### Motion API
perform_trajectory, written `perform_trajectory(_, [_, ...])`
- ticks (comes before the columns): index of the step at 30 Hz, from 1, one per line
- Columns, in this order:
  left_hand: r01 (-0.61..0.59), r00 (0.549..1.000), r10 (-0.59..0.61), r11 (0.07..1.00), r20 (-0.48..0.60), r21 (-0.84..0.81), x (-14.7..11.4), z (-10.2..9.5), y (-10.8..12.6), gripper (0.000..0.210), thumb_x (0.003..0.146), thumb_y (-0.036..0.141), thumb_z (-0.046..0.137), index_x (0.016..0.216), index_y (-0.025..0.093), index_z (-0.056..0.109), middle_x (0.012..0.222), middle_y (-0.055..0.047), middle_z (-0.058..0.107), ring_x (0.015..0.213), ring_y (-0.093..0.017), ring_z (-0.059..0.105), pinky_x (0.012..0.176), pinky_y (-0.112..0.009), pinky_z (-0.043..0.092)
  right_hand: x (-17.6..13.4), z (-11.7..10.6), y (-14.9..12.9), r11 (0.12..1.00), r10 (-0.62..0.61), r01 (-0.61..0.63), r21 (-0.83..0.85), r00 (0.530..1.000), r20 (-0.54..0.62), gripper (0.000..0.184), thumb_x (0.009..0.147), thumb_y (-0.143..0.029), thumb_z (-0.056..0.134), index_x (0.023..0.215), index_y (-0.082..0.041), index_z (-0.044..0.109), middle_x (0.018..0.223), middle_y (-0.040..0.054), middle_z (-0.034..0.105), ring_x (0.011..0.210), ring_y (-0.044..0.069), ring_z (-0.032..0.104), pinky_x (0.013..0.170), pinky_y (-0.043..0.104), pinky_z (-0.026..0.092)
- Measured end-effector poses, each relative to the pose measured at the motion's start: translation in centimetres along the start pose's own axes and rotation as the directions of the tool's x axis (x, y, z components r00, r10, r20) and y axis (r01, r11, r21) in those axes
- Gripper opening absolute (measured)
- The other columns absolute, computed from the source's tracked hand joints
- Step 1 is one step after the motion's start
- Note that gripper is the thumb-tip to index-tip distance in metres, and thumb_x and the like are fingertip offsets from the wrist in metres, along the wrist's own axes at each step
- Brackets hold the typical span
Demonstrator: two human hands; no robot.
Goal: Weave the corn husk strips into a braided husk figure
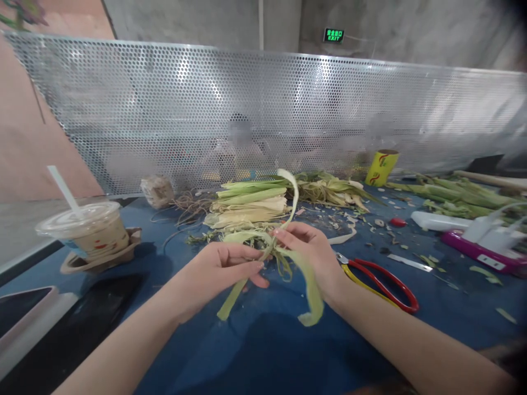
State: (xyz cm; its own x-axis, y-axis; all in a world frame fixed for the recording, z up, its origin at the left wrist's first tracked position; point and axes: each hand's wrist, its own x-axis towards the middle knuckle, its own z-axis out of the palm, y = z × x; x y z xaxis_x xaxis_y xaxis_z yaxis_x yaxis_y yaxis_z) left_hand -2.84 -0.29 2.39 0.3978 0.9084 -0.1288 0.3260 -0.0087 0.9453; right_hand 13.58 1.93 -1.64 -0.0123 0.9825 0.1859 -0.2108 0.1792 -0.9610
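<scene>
Strips of pale green corn husk (pixel 310 288) hang between my two hands above the blue table. My left hand (pixel 226 263) pinches the bunched strips from the left, and one end sticks out below its fingers. My right hand (pixel 307 249) grips the same bunch at its gathered middle, where the strips cross; whether they are knotted I cannot tell. One strip curls upward over the right fingers and another droops below them. Just beyond the hands lies a stack of flat corn husks (pixel 251 203). Red and yellow handled scissors (pixel 382 280) lie by my right wrist.
A lidded drink cup (pixel 96 230) with a straw stands in a cardboard holder at left, near phones. A knife blade (pixel 409 263), a purple power strip (pixel 481 249) and husk scraps lie right. A perforated metal screen (pixel 164 109) stands behind.
</scene>
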Motion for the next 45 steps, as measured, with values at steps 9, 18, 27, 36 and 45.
perform_trajectory(9, [0.072,0.988,-0.035,0.966,0.151,-0.249,-0.1,1.0,-0.2,0.032,0.079,0.041,0.051,0.089,0.014,0.064,0.077,-0.008,0.072,0.075,-0.018,0.065,0.062,-0.024,0.047,-0.5,-0.1,-0.2,0.998,-0.061,0.060,0.008,0.980,0.188,0.016,0.064,-0.029,0.069,0.072,-0.016,0.064,0.060,-0.0012,0.057,0.055,0.010,0.052,0.052,0.023,0.040])
perform_trajectory(18, [0.113,0.994,-0.100,0.909,0.053,-0.401,0.2,1.6,-0.6,0.022,0.073,0.036,0.062,0.072,0.014,0.067,0.070,-0.006,0.071,0.072,-0.017,0.065,0.057,-0.022,0.049,-1.3,0.4,-1.5,0.993,0.005,0.017,-0.120,0.983,0.185,0.015,0.063,-0.028,0.068,0.072,-0.018,0.061,0.058,-0.0019,0.058,0.047,0.010,0.052,0.044,0.023,0.042])
perform_trajectory(27, [0.080,0.994,-0.103,0.912,-0.036,-0.403,0.6,1.2,-1.3,0.009,0.061,0.022,0.073,0.067,0.015,0.073,0.075,-0.006,0.073,0.070,-0.013,0.064,0.058,-0.018,0.049,-0.9,0.0,-1.7,0.990,0.028,-0.014,-0.139,0.994,0.103,0.026,0.063,-0.038,0.067,0.058,-0.016,0.057,0.057,-0.0006,0.056,0.051,0.010,0.049,0.049,0.023,0.039])
perform_trajectory(36, [0.096,0.995,-0.093,0.931,0.028,-0.352,0.3,1.2,-1.1,0.016,0.063,0.025,0.072,0.076,0.015,0.073,0.075,-0.008,0.073,0.074,-0.018,0.066,0.051,-0.019,0.049,-0.1,-0.4,-1.3,0.978,0.159,-0.138,-0.155,0.979,0.128,0.026,0.061,-0.037,0.069,0.056,-0.014,0.057,0.048,-0.0037,0.050,0.047,0.008,0.045,0.048,0.023,0.033])
perform_trajectory(45, [0.111,0.991,-0.129,0.923,-0.024,-0.368,0.3,1.4,-0.6,0.023,0.070,0.034,0.065,0.056,0.016,0.066,0.067,-0.006,0.072,0.071,-0.017,0.066,0.046,-0.017,0.047,-0.1,-0.3,-1.3,0.980,0.193,-0.187,-0.072,0.977,0.090,0.026,0.060,-0.030,0.069,0.048,-0.015,0.052,0.038,-0.0076,0.038,0.037,0.004,0.031,0.041,0.022,0.022])
